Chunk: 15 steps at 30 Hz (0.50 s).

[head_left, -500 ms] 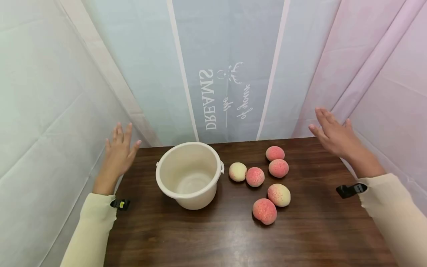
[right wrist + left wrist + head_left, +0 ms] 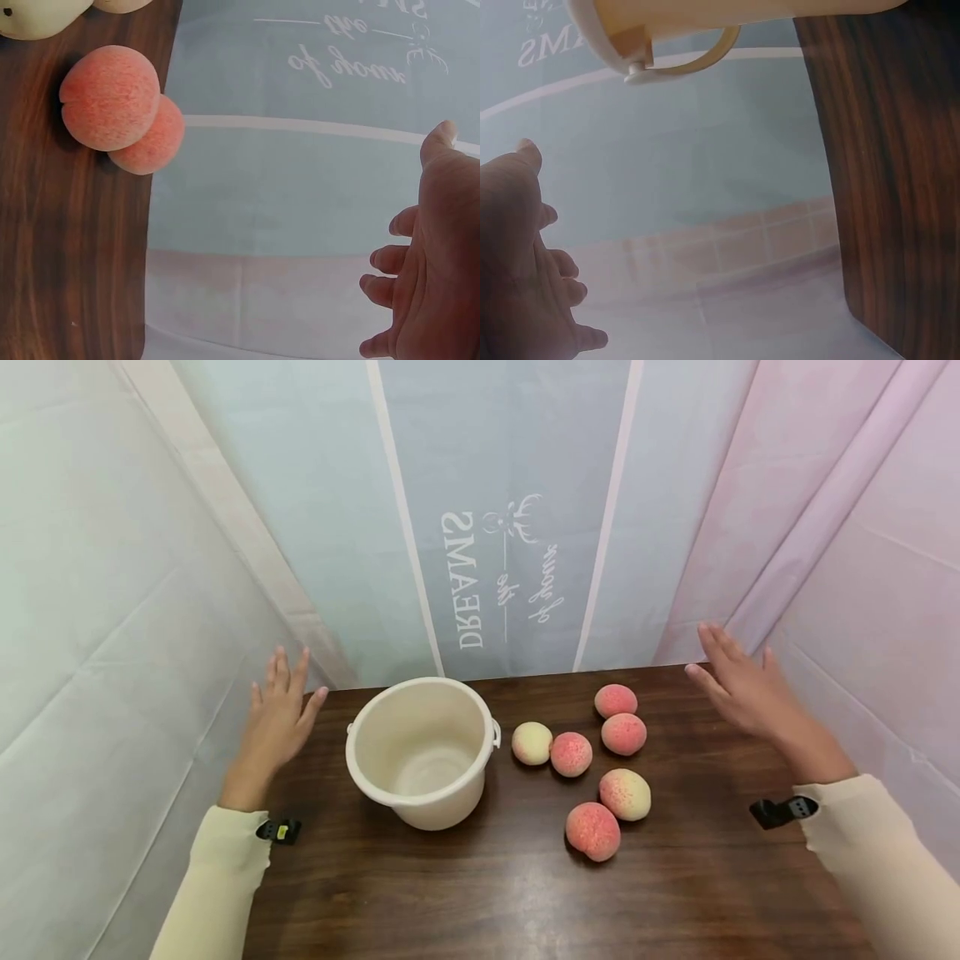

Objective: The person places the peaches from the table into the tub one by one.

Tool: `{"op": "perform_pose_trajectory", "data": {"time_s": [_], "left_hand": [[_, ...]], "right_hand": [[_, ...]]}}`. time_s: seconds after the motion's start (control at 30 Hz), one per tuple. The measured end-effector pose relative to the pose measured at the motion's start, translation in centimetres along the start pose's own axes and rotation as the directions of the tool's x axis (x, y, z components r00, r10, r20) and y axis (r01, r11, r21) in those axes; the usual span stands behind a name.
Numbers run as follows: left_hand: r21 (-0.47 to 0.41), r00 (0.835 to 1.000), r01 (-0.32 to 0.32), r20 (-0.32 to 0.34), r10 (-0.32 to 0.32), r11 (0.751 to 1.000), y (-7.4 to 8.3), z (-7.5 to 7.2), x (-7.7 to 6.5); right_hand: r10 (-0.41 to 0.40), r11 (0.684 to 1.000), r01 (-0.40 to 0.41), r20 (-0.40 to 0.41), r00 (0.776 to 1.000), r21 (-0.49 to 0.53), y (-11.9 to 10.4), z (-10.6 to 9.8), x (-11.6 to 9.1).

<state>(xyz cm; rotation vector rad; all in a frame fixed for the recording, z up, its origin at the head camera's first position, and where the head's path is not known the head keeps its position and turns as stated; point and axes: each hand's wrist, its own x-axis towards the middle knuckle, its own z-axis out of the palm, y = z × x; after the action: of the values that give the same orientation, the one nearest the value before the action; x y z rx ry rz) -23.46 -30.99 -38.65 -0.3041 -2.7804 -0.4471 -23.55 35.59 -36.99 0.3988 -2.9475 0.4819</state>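
Note:
My left hand [image 2: 276, 727] hovers over the table's left side with its fingers spread, holding nothing. Nearest to it stands a cream plastic bucket [image 2: 375, 799], upright, with only its bare inside showing. On the far right side my right hand [image 2: 750, 693] is raised, fingers extended and touching nothing. Several peaches lie between the bucket and that hand: a pale peach [image 2: 532, 743] beside a pink peach [image 2: 572, 754], two pink ones at the back, and a pink-yellow peach [image 2: 626, 794] next to a larger pink peach [image 2: 593, 832] in front. In the right wrist view, a pink peach [image 2: 112, 97] partly covers another.
The dark wooden table [image 2: 420, 902] meets a printed cloth backdrop [image 2: 517, 435] along its back edge. Pale cloth walls [image 2: 90, 652] rise at both sides. The bucket's handle [image 2: 705, 60] hangs at its rim in the left wrist view.
Both hands have come slightly lower in the head view, the left also a little to the right and the right a little to the left. Bucket and peaches keep their places on the table.

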Motion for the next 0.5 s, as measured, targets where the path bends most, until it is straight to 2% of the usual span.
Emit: {"op": "perform_pose_trajectory", "data": {"time_s": [0.5], "left_hand": [[-0.017,0.999,0.005,0.034,-0.004,1.000,0.6,1.5,-0.5]], "right_hand": [[-0.020,1.000,0.021,0.044,0.999,-0.013,0.1,2.7,-0.9]]}}
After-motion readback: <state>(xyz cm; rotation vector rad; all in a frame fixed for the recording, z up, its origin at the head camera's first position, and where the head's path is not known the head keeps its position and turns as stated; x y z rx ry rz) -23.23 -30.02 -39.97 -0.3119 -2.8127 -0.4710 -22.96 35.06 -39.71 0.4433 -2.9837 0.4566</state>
